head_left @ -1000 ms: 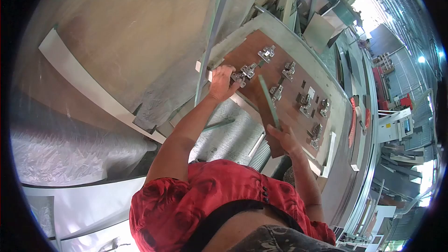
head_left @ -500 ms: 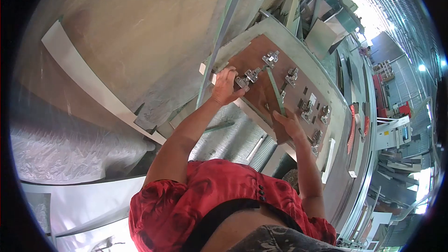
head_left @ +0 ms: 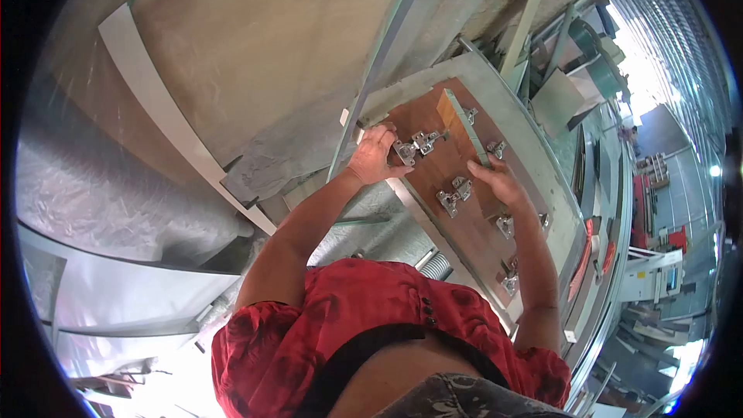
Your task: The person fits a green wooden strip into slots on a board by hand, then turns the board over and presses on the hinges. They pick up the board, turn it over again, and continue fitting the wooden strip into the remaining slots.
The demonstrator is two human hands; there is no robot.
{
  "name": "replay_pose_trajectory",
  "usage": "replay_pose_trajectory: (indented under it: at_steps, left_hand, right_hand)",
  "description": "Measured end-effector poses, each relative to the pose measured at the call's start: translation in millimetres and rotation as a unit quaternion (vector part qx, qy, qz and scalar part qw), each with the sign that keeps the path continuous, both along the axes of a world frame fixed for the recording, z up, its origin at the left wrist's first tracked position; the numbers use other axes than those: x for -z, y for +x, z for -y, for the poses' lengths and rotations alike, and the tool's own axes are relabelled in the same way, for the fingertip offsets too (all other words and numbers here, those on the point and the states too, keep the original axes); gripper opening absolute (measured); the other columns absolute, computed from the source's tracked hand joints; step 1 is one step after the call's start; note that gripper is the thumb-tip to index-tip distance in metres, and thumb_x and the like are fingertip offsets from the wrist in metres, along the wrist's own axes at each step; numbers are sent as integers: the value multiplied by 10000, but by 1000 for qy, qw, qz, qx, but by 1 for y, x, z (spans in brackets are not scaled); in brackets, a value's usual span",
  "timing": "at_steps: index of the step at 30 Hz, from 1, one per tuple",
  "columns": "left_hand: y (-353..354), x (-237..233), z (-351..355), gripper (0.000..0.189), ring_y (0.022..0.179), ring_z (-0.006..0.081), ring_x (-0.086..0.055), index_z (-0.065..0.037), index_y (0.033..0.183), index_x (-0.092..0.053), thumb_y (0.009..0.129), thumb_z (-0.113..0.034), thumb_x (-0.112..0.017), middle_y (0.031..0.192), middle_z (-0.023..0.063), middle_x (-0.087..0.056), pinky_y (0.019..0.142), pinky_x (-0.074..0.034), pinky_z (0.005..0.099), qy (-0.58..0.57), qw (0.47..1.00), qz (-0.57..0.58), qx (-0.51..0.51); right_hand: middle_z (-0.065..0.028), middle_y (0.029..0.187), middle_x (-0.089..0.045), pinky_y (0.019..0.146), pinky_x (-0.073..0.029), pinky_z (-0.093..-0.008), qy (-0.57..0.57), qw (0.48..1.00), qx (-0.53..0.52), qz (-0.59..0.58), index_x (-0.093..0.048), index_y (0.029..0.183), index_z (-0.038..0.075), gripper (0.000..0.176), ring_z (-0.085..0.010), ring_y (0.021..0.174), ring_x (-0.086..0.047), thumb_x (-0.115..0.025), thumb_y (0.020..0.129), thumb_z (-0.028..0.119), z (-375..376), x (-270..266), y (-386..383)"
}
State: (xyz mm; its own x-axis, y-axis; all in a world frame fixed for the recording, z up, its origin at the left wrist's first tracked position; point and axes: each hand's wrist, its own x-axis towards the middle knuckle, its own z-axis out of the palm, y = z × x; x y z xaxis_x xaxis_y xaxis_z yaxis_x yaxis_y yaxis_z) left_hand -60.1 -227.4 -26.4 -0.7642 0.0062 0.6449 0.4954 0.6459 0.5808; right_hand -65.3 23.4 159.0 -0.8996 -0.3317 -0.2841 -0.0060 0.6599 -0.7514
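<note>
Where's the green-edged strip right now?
In the head view, right of centre: the green-edged strip is in the right hand, over the brown board, to the right of the hinge by the left hand.

We find the left hand's grip [head_left: 374, 156] set about a metal hinge [head_left: 405, 153], thumb and fingers to either side; whether it is clasped, we cannot tell. We record the right hand's grip [head_left: 498, 179] closed on the near end of a wooden strip [head_left: 460, 128]. We note further hinges [head_left: 453, 197] on the brown board [head_left: 428, 173], which lies on the surface [head_left: 474, 73].
</note>
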Motion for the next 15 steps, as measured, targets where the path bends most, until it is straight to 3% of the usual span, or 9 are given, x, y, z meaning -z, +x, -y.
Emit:
replay_pose_trajectory:
  at_steps: [6,9,11,15]
  left_hand:
    - [2,-1,-2,689,1151,352,-471,-8,1054,-519,567,-374,-841,1202,173,-489,999,-369,424,-3,1000,12,-3]
    - [1,-1,-1,685,1147,348,-469,-9,1047,-521,557,-364,-842,1203,172,-484,1001,-369,422,-10,1000,8,-4]
    - [1,0,-2,681,1147,345,-468,-9,1042,-522,553,-359,-842,1203,171,-481,1001,-369,421,-17,1000,2,-7]
    - [3,-2,-3,684,1148,338,-463,-7,1044,-529,549,-372,-829,1201,166,-474,1002,-371,415,-20,1000,8,-15]
  right_hand:
    - [-144,1207,-594,994,-368,-339,132,990,-54,-22,-558,1241,10,640,-234,1169,-515,-651,823,484,-19,7,-52]
    - [-163,1259,-568,1039,-331,-352,137,983,-101,62,-530,1279,6,715,-259,1233,-480,-666,794,514,-16,5,-63]
    - [-147,1260,-571,1040,-329,-354,236,970,-58,-29,-543,1263,4,696,-249,1221,-491,-664,798,507,-16,5,-65]
    - [-153,1302,-538,1055,-315,-351,134,981,-133,53,-523,1291,8,722,-255,1247,-468,-667,795,512,-2,-24,-62]
